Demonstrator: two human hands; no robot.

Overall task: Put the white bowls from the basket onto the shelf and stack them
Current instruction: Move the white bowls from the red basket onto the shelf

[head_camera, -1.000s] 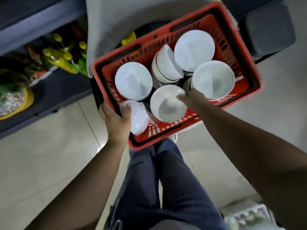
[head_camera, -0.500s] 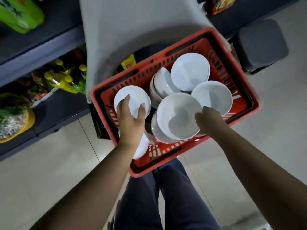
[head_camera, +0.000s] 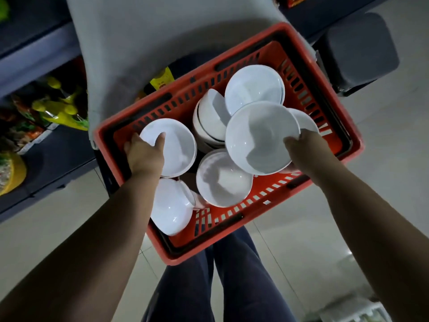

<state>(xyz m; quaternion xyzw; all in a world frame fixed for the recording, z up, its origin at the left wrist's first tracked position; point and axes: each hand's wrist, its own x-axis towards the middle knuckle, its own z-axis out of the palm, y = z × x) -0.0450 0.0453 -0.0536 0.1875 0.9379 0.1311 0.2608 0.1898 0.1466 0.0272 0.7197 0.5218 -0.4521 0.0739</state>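
Note:
A red plastic basket stands in front of my knees and holds several white bowls. My right hand grips the rim of one white bowl and holds it raised above the others. My left hand clasps the near rim of another white bowl at the basket's left side, thumb inside it. More bowls lie in the basket: one at the near left, one in the middle, one at the far end, and a tilted stack.
Dark shelves run along the left with yellow and green packaged goods. A grey curved post rises behind the basket. A dark grey stool stands at the far right. My legs are below the basket on a tiled floor.
My right hand has lifted its bowl higher and to the right. My left hand has moved from the near-left bowl onto the rim of the left bowl. The view has shifted closer.

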